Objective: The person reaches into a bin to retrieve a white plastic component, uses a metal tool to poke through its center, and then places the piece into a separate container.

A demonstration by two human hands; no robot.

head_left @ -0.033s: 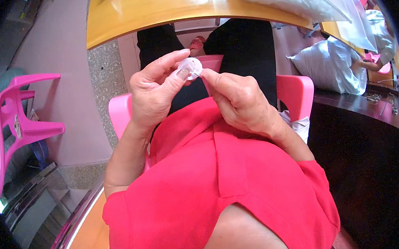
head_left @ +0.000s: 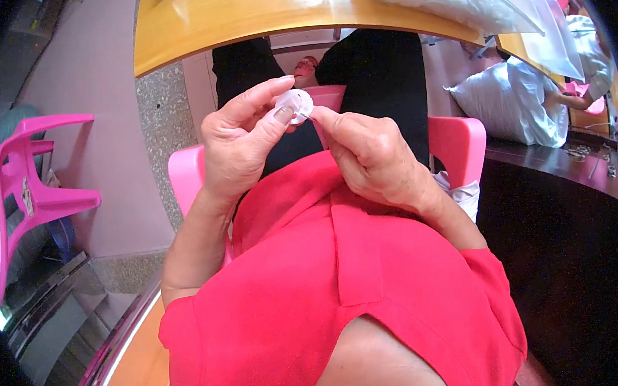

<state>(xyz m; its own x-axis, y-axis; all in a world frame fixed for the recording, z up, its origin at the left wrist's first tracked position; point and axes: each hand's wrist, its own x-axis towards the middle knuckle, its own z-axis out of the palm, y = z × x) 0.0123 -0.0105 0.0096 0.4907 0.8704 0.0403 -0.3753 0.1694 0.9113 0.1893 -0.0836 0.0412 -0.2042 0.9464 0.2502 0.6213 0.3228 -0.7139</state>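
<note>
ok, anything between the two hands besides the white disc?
No. In the head view, only the small white disc sits between the left hand and right hand; both pinch it.

yellow table edge (head_left: 242,27) close above hands (head_left: 306,147); pink chair (head_left: 458,141) beneath
</note>
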